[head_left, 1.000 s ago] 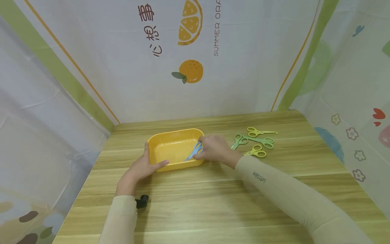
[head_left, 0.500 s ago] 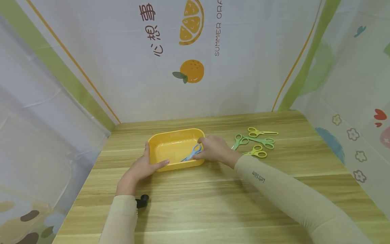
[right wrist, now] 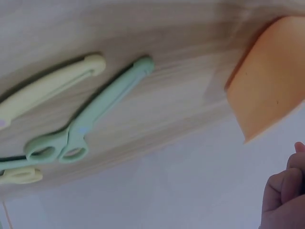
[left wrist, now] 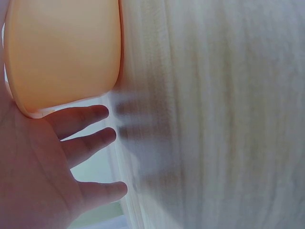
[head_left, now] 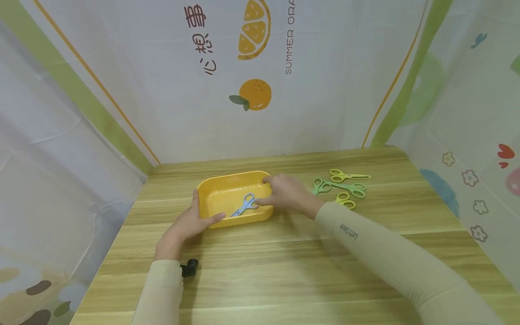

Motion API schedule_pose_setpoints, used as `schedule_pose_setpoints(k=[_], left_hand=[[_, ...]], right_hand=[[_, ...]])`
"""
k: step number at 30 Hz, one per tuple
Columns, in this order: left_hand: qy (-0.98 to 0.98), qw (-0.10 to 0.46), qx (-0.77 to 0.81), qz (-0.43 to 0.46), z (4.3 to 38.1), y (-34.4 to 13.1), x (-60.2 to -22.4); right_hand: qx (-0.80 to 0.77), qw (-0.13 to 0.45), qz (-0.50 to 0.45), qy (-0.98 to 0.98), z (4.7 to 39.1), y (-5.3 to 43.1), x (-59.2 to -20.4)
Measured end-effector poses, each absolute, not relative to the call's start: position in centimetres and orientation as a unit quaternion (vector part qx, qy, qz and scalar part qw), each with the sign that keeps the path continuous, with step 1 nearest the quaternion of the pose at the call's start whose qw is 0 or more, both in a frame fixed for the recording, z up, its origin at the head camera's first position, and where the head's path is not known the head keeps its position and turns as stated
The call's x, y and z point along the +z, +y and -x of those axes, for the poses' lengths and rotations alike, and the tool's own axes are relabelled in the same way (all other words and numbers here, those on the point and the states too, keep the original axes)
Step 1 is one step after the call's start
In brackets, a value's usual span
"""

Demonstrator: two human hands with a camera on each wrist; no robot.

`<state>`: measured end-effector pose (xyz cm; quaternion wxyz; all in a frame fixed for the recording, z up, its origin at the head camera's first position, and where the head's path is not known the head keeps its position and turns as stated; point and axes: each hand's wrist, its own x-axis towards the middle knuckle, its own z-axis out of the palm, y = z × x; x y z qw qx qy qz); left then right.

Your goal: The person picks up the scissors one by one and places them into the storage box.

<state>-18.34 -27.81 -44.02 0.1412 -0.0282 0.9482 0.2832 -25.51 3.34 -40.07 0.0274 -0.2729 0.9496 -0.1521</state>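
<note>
A yellow plastic bin (head_left: 239, 221) stands on the wooden table. My left hand (head_left: 188, 224) holds its near left corner, thumb over the near rim; in the left wrist view the other fingers (left wrist: 90, 145) stretch out straight and spread beside the outer wall. Inside the bin lies a pair of light blue scissors (head_left: 245, 205), handles toward the right. Over the bin's right end is my right hand (head_left: 284, 192), thumb and fingers parted, the thumb tip right at a blue handle loop. In the right wrist view part of that hand (right wrist: 286, 195) shows beyond the bin's outer wall.
Right of the bin lie yellow scissors (head_left: 349, 176), green scissors (head_left: 348, 187), a second green pair (head_left: 320, 186) and more yellow scissors (head_left: 345, 201) partly behind the right forearm. A printed curtain (head_left: 317, 99) hangs behind the table's far edge.
The blue scissors have slid left and down into the bin, and the right hand's fingers have parted from them. The left hand has stayed at the bin's corner.
</note>
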Motion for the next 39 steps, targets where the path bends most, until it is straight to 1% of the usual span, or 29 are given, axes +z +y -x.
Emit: schedule_pose_setpoints(k=[14, 22, 32, 39], left_hand=[[0.947, 0.143, 0.286, 0.025, 18.1, -27.6, -43.7], [0.945, 0.149, 0.288, 0.029, 18.2, -27.7, -43.7], [0.946, 0.147, 0.288, 0.028, 18.4, -27.8, -44.0], [0.946, 0.147, 0.287, 0.028, 18.4, -27.7, -44.0]], right_hand=[[-0.165, -0.013, 0.290, 0.942, 26.1, 5.1, -38.4], [-0.155, 0.006, 0.268, 0.951, 26.4, 7.0, -37.8], [-0.171, -0.008, 0.244, 0.955, 26.8, 10.1, -36.8], [-0.204, -0.012, 0.241, 0.949, 26.8, 12.6, -36.7]])
